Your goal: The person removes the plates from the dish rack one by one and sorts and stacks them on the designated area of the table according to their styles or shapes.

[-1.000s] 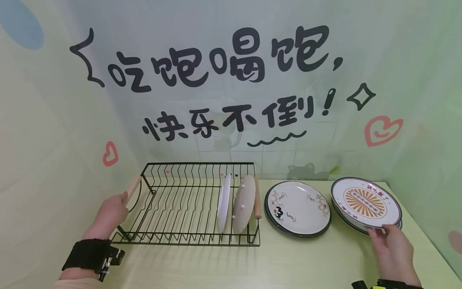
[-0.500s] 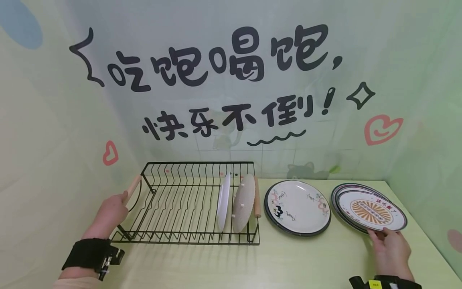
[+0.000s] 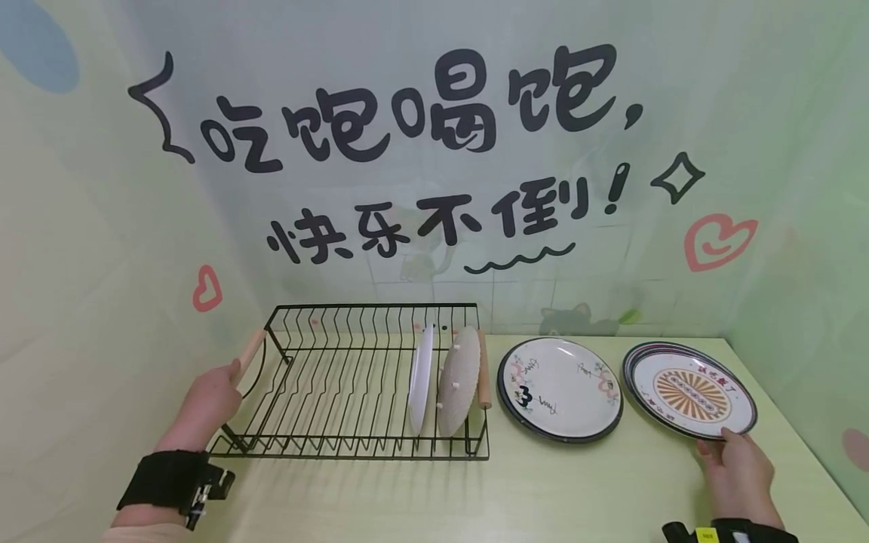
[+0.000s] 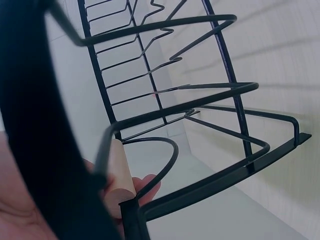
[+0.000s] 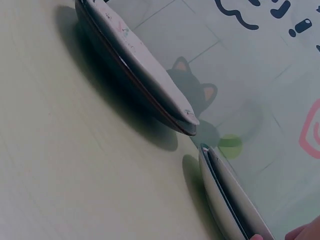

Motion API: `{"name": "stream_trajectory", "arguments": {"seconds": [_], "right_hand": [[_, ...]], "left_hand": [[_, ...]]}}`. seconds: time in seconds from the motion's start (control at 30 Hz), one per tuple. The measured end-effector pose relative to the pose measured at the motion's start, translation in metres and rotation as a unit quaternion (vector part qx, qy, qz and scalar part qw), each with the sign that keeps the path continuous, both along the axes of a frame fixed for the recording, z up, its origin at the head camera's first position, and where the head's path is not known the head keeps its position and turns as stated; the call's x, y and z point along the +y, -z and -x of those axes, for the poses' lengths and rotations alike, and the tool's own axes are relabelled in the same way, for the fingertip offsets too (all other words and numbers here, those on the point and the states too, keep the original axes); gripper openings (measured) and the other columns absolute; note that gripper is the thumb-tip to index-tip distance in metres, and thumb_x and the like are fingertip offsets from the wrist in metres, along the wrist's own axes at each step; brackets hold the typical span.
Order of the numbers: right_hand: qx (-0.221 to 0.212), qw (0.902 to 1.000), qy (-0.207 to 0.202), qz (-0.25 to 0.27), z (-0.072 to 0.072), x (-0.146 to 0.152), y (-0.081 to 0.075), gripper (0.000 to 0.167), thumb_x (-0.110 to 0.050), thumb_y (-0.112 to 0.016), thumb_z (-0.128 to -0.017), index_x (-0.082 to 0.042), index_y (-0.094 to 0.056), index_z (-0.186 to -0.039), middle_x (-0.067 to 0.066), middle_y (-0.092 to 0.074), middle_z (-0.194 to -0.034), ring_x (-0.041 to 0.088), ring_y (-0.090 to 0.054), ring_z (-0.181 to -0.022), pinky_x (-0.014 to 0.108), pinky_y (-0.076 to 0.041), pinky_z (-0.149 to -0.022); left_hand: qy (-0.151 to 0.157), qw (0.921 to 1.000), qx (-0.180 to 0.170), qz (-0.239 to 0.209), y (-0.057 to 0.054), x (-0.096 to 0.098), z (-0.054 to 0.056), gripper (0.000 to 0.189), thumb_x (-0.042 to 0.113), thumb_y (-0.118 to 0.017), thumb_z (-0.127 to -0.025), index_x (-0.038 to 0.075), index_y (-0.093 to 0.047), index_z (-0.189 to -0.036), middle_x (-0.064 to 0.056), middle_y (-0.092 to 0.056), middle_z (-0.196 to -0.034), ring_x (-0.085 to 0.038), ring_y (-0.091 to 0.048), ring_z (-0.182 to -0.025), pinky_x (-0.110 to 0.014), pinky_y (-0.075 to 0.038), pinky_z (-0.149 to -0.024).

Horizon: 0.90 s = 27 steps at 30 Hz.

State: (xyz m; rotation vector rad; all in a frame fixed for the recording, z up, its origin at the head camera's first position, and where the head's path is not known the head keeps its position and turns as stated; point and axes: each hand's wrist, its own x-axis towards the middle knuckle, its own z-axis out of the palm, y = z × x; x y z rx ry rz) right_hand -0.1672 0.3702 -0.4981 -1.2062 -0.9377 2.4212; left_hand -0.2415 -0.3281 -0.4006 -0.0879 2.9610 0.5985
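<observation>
At the left end of a black wire dish rack (image 3: 376,305), my left hand (image 3: 209,398) grips the rack's wooden handle (image 4: 119,167). My right hand (image 3: 741,473) pinches the near rim of a white plate (image 3: 692,396) with an orange sunburst print, thumb at the top edge and fingers beneath. That plate lies on top of the right-hand stack, nearly lined up with the dark-rimmed plate under it. In the right wrist view, fingertips (image 5: 256,237) show at the plates' edge, and a narrow gap runs between the rims.
Two plates stand upright at the rack's right end: a white plate (image 3: 422,381) and a beige scalloped plate (image 3: 459,385). Between rack and right-hand stack lies a floral plate (image 3: 570,392) on a dark-rimmed one. A printed fabric backdrop (image 3: 434,286) rises behind the table (image 3: 407,498).
The sunburst plate, held raised over the stack, has shifted right and down, then back left onto the stack. My right hand moved with it. My left hand stays on the handle.
</observation>
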Motion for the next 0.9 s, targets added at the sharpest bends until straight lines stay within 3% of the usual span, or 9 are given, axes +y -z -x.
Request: {"name": "stream_trajectory", "arguments": {"seconds": [0.13, 0.3, 0.47, 0.57, 0.77, 0.9], "right_hand": [[-0.025, 0.9976, -0.042, -0.048, 0.002, -0.001, 0.001, 0.031, -0.018, -0.043, -0.099, -0.034, -0.041, -0.126, -0.014, -0.049, -0.093, 0.001, -0.045, -0.089, 0.021, -0.048, -0.067], [-0.037, 0.9969, -0.039, -0.057, 0.003, 0.000, 0.000, 0.035, -0.014, -0.042, -0.099, -0.030, -0.040, -0.129, -0.007, -0.045, -0.085, 0.002, -0.047, -0.084, 0.019, -0.054, -0.068], [-0.057, 0.9942, -0.048, -0.078, 0.005, 0.004, 0.001, 0.046, -0.013, -0.043, -0.098, -0.029, -0.031, -0.140, -0.008, -0.043, -0.093, 0.001, -0.047, -0.086, 0.017, -0.054, -0.070], [-0.050, 0.9947, -0.049, -0.075, 0.007, 0.005, 0.002, 0.044, -0.009, -0.045, -0.097, -0.030, -0.034, -0.134, -0.008, -0.042, -0.094, 0.002, -0.047, -0.084, 0.017, -0.054, -0.072], [-0.028, 0.9975, -0.034, -0.054, 0.009, 0.007, 0.002, 0.033, -0.001, -0.049, -0.094, -0.026, -0.041, -0.114, -0.005, -0.045, -0.084, 0.005, -0.050, -0.074, 0.021, -0.056, -0.069], [-0.042, 0.9975, -0.025, -0.052, 0.012, 0.008, 0.005, 0.040, 0.000, -0.051, -0.092, -0.030, -0.036, -0.115, -0.004, -0.043, -0.093, 0.005, -0.050, -0.077, 0.021, -0.056, -0.071]], "left_hand": [[-0.004, 1.0000, -0.003, -0.003, 0.001, 0.000, -0.001, 0.064, -0.008, -0.043, -0.088, -0.014, -0.011, -0.144, -0.045, -0.023, -0.138, -0.026, -0.037, -0.064, -0.031, -0.032, -0.056], [-0.008, 1.0000, 0.005, -0.003, -0.001, 0.001, -0.001, 0.064, -0.007, -0.045, -0.088, -0.015, -0.013, -0.143, -0.046, -0.029, -0.134, -0.031, -0.043, -0.070, -0.032, -0.036, -0.057], [-0.014, 0.9999, 0.001, -0.005, 0.000, 0.002, -0.001, 0.064, -0.007, -0.045, -0.088, -0.014, -0.013, -0.143, -0.045, -0.027, -0.136, -0.032, -0.043, -0.071, -0.033, -0.036, -0.058], [-0.013, 0.9999, -0.001, -0.005, 0.000, 0.002, -0.002, 0.064, -0.007, -0.044, -0.088, -0.014, -0.013, -0.144, -0.045, -0.026, -0.137, -0.031, -0.041, -0.069, -0.033, -0.035, -0.058], [-0.009, 0.9998, 0.017, 0.004, 0.000, 0.000, -0.003, 0.062, -0.006, -0.046, -0.087, -0.016, -0.017, -0.142, -0.045, -0.032, -0.132, -0.038, -0.048, -0.085, -0.037, -0.039, -0.065], [-0.009, 0.9997, 0.021, 0.003, 0.000, 0.001, -0.004, 0.061, -0.006, -0.045, -0.087, -0.016, -0.019, -0.141, -0.044, -0.031, -0.134, -0.039, -0.047, -0.087, -0.037, -0.038, -0.064]]}}
